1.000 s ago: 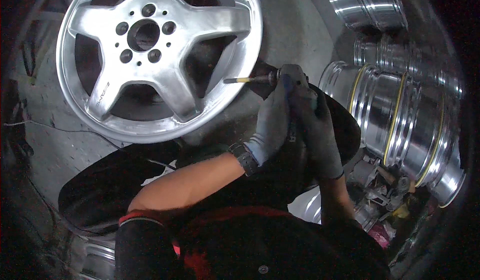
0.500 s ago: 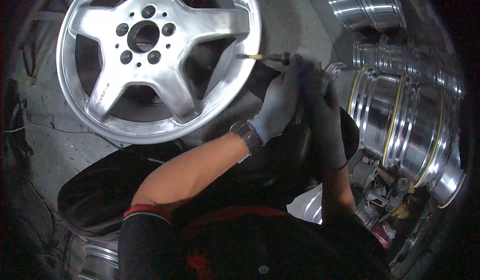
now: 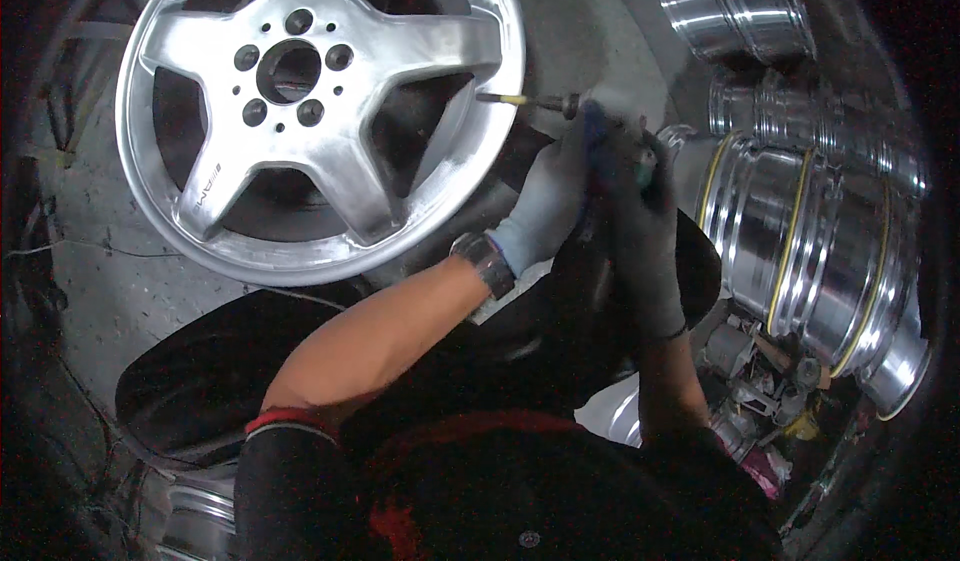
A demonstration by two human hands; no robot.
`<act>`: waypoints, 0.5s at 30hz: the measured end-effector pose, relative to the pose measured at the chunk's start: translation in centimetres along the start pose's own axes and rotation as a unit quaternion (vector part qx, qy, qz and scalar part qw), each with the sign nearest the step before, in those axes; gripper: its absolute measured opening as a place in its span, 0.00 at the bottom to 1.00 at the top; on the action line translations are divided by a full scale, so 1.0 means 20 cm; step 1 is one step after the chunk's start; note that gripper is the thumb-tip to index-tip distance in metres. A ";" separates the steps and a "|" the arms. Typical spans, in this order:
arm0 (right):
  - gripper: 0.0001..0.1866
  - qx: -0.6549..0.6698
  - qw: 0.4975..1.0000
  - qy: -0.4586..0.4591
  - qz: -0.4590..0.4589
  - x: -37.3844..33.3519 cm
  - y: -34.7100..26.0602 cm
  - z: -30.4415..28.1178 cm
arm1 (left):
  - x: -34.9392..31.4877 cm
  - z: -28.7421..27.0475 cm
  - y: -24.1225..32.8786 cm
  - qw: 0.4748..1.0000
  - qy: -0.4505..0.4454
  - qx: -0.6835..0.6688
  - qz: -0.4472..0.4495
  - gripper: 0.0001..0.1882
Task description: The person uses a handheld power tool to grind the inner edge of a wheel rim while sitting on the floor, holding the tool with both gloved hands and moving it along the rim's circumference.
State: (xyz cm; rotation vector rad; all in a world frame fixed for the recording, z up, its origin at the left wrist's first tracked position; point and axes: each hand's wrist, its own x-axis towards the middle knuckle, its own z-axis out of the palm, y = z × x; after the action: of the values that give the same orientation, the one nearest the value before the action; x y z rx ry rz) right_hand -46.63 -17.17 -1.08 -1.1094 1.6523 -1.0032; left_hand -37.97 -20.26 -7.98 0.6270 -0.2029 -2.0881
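Wheel [image 3: 320,121] left of stacked rims [image 3: 810,241]

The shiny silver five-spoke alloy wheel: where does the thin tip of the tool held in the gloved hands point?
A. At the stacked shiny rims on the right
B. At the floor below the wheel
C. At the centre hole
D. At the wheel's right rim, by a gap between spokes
D: the thin tool tip, held by both gloved hands, meets the right rim of the silver five-spoke alloy wheel.
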 end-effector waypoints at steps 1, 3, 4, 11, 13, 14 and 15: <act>0.28 0.002 1.000 0.006 0.012 -0.02 0.01 0.01 | -0.03 -0.01 -0.01 1.000 0.001 -0.027 0.003 0.29; 0.29 -0.027 0.999 -0.002 0.035 -0.07 0.01 0.02 | -0.09 -0.02 -0.04 0.999 0.002 -0.054 0.004 0.29; 0.30 -0.056 0.997 -0.013 0.059 -0.09 0.02 0.02 | -0.13 -0.01 -0.05 0.993 0.012 -0.117 0.010 0.27; 0.32 0.046 0.999 -0.012 0.017 -0.04 -0.01 0.06 | -0.06 -0.03 0.01 0.997 0.030 -0.070 0.015 0.25; 0.31 0.006 0.999 0.012 0.037 -0.03 -0.04 0.07 | -0.06 -0.03 0.01 0.997 0.018 -0.078 0.018 0.25; 0.31 0.006 0.999 0.014 0.036 -0.03 -0.03 0.07 | -0.06 -0.04 0.00 0.996 0.006 -0.086 0.020 0.25; 0.31 -0.043 0.999 0.004 0.029 -0.05 -0.01 0.05 | -0.07 -0.03 -0.01 0.996 0.004 -0.086 0.019 0.25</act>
State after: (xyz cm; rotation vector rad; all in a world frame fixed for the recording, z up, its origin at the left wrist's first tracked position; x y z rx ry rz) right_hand -45.39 -16.38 -0.99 -1.1081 1.7383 -0.9082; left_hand -37.19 -18.86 -8.16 0.5226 -0.0291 -2.0393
